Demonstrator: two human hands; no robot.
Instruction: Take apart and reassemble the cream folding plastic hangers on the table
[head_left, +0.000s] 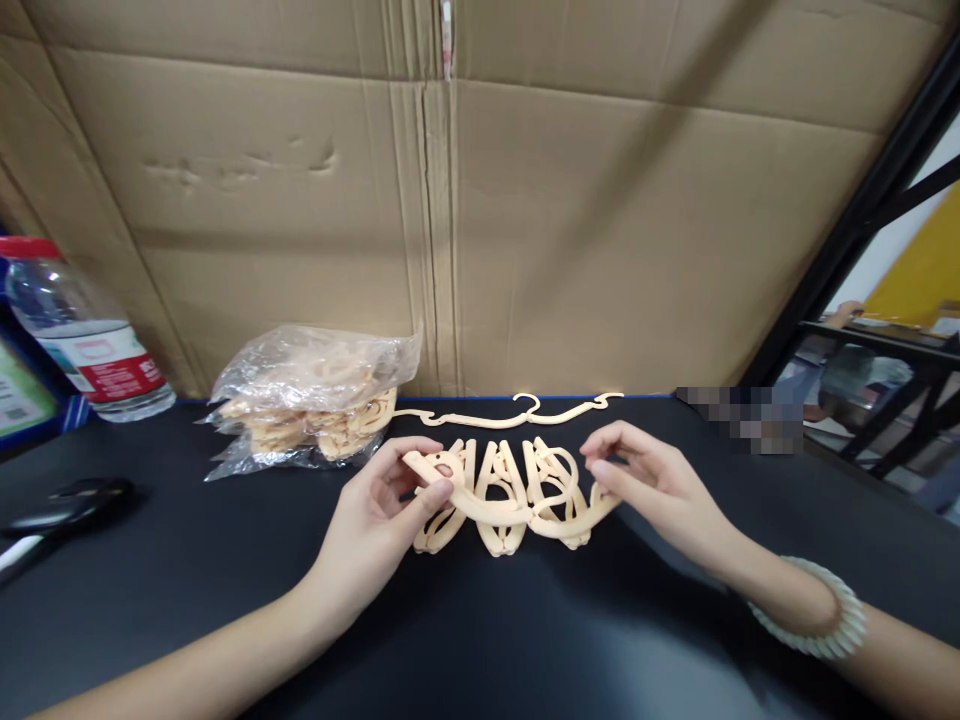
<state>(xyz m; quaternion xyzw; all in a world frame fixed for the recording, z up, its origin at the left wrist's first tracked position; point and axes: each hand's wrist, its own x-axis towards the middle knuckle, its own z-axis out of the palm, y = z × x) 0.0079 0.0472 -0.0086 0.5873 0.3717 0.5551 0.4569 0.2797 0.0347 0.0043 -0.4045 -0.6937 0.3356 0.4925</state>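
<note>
A cream folding clothes hanger [491, 512] is held up between my two hands, its arms partly spread. My left hand [375, 510] pinches one end between thumb and fingers. At the other end, my right hand [652, 490] grips the hanger's tip, with a pale bead bracelet on that wrist. Just behind it several folded hangers [501, 545] lie side by side on the black table [480, 640], partly covered by the held one. Farther back, an unfolded hanger [487, 421] rests along the cardboard with its hook upward.
Clear plastic bags of folded hangers [315, 395] are stacked at the back left. A water bottle [97, 340] with a red cap and a black computer mouse [71, 505] stand farther left. Brown cardboard [637, 200] walls the back; a black metal rack [862, 230] is at right.
</note>
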